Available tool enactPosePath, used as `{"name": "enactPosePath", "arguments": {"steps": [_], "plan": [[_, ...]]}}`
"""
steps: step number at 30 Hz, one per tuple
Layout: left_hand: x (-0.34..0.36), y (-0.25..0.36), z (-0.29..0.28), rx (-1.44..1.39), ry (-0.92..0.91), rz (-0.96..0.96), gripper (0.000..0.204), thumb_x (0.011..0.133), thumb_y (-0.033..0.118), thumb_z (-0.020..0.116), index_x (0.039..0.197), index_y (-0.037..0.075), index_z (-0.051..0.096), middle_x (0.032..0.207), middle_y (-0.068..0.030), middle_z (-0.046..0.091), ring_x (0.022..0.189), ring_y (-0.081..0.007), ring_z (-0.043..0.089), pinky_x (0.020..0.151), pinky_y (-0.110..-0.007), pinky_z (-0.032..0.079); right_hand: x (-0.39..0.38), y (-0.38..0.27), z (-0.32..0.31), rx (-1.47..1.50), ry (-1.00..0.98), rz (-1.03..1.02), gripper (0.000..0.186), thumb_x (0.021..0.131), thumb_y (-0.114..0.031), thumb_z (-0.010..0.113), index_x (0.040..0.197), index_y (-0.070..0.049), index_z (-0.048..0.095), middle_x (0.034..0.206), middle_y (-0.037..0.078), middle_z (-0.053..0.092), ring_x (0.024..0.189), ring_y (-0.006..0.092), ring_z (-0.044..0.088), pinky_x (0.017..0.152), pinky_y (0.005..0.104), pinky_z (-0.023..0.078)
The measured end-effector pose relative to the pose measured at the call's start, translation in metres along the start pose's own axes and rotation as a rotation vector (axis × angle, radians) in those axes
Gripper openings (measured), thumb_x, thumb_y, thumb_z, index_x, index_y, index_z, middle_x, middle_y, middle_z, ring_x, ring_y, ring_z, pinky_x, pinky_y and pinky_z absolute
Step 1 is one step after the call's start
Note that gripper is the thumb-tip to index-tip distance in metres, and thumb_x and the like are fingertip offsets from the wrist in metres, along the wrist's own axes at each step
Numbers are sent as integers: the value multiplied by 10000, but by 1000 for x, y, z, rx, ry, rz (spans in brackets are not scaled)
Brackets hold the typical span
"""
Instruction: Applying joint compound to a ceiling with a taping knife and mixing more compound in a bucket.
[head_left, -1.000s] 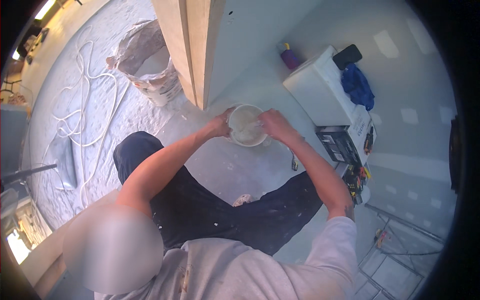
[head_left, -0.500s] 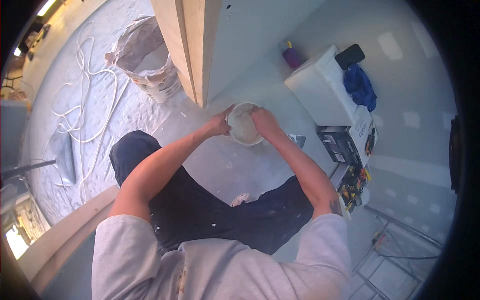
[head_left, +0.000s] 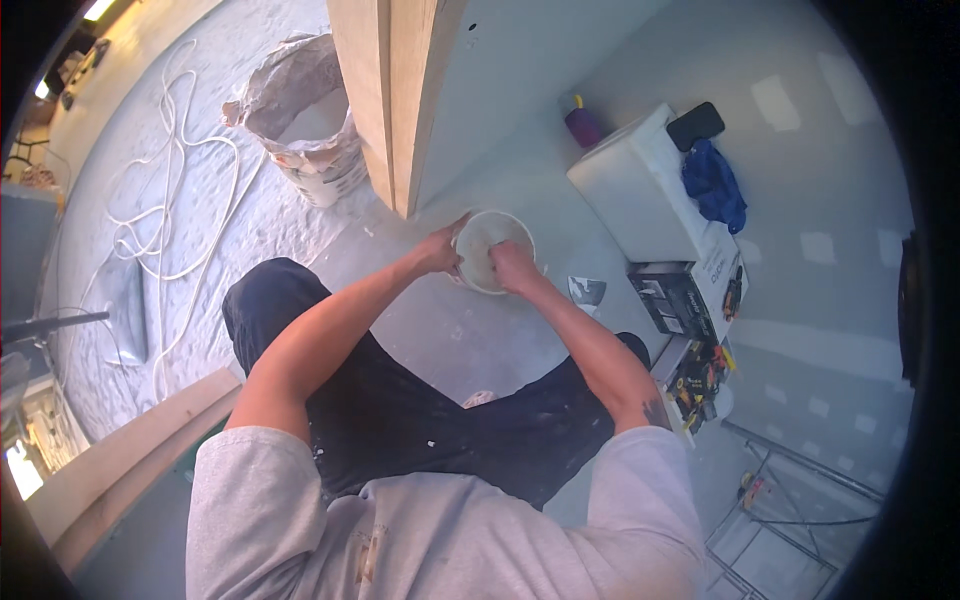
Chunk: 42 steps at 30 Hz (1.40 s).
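While the dark-trousered legs (head_left: 390,420) are spread apart, the white bucket (head_left: 500,222) stands on the floor (head_left: 440,340) just beyond them, probably so both arms can reach it. The left hand (head_left: 438,250) holds its left side, it seems for steadiness; the right hand (head_left: 513,266) reaches inside, and whether its grip closes on something, I cannot tell. The bucket appears upright, mouth upward, long axis nearly vertical. Farther stands a wooden post (head_left: 395,110).

Interior building site: patched drywall (head_left: 800,195), powder sack (head_left: 322,168)
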<state>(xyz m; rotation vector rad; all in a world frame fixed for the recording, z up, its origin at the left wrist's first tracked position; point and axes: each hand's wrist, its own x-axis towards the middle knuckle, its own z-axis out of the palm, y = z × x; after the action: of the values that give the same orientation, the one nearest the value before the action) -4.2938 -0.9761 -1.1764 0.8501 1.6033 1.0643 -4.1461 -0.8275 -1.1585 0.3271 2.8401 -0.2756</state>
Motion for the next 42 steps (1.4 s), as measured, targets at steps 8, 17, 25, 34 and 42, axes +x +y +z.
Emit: {"name": "enactPosePath", "arguments": {"steps": [8,17,25,34,42], "plan": [[-3,-6,7,151,83,114,928,777,-95,607,1530,220,165,971,-158,619,743,-193,650,626,-335,606,-9,20,-3,245,179,121,314,684,-82,679,994,-41,712,996,237,654,1004,404,599,870,434,492],[-9,2,1,121,59,21,905,780,-92,593,1528,204,178,889,-152,607,688,-197,648,623,-326,598,-3,22,-30,279,183,32,269,675,-64,666,936,-5,701,891,250,655,883,405,634,819,450,507],[-6,-16,-11,61,55,-8,912,786,-109,561,1533,218,152,1009,-153,606,740,-192,637,649,-332,596,23,10,-34,430,153,-100,198,680,-57,651,865,7,683,860,228,664,853,439,623,833,483,485],[-4,6,-6,20,22,-10,922,771,-119,562,1532,204,155,1063,-157,600,723,-197,636,643,-317,597,10,18,-37,404,5,-46,230,672,-59,664,894,-11,698,882,236,664,881,417,637,825,461,507],[-2,4,-11,89,63,20,927,767,-119,585,1528,215,174,1108,-169,591,743,-215,649,641,-324,603,13,11,-63,542,22,69,294,671,-82,669,955,-12,702,884,245,662,881,405,645,803,433,526]]}}
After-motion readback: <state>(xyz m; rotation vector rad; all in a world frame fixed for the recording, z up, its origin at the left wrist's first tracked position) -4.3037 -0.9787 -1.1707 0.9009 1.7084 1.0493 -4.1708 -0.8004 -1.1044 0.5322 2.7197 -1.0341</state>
